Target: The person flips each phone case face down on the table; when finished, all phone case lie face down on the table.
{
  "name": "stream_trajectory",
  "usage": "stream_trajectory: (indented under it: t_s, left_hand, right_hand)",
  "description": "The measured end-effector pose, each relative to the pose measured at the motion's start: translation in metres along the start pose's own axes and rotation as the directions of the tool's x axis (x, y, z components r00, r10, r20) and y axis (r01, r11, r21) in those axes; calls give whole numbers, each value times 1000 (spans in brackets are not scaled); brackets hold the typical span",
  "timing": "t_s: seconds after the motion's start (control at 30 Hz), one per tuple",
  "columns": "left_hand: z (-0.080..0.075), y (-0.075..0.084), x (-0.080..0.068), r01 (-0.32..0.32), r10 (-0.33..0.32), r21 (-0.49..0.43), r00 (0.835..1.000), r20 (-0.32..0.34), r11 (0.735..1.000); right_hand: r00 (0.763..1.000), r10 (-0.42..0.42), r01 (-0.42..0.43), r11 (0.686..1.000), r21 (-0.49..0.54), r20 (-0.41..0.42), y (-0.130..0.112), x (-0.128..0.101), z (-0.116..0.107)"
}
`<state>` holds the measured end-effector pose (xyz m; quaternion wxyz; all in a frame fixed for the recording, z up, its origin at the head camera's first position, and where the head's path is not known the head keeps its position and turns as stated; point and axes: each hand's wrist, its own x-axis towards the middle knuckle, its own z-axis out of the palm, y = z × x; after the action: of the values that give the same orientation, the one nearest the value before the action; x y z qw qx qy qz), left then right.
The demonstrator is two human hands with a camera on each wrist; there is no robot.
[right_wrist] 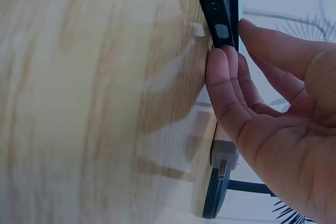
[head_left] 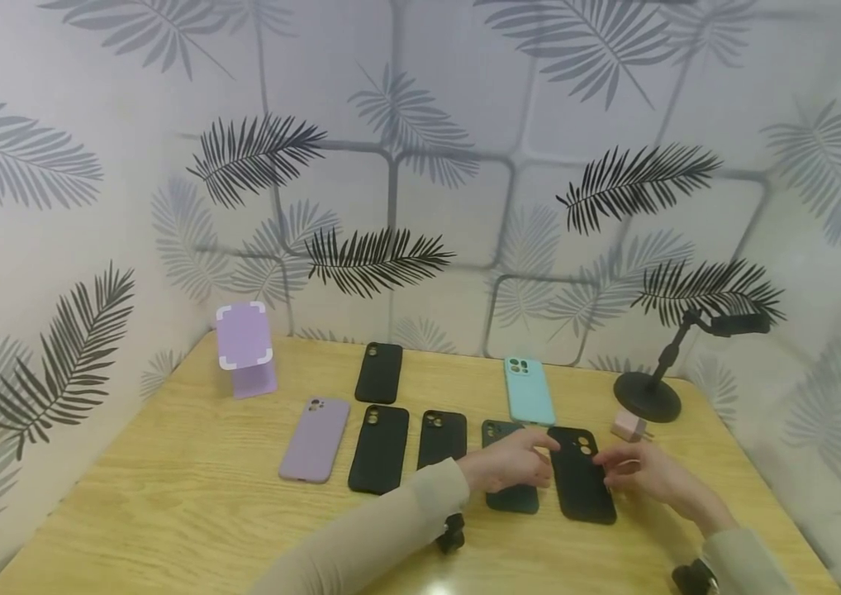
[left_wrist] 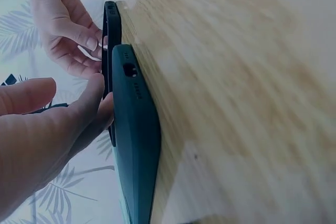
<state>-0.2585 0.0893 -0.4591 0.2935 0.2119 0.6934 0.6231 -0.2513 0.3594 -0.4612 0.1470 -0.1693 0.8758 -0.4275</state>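
Observation:
A black phone case lies back up at the right end of a row. My right hand is at its right edge; in the right wrist view the curled fingers meet the edge low down, and the thumb is by its upper face. My left hand reaches over a dark green phone case, with its index finger extended to the black case's upper left corner. In the left wrist view its fingers are fairly straight beside the green case, its thumb apart.
Left of the hands lie black phone cases and a lilac one. Behind are another black case and a light blue one. A purple stand, a pink charger plug and a black stand are on the wooden table.

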Motion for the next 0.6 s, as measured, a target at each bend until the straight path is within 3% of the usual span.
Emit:
stream_trajectory:
  t_s: [0.23, 0.6]
  left_hand:
    - [5, 0, 1, 15, -17, -62, 1000, -19, 998]
    - [11, 0, 2, 54, -82, -226, 990, -117, 973]
  right_hand:
    - [1000, 14, -14, 1000, 28, 8, 2, 1, 3]
    - [999, 42, -42, 999, -10, -30, -3, 1, 6]
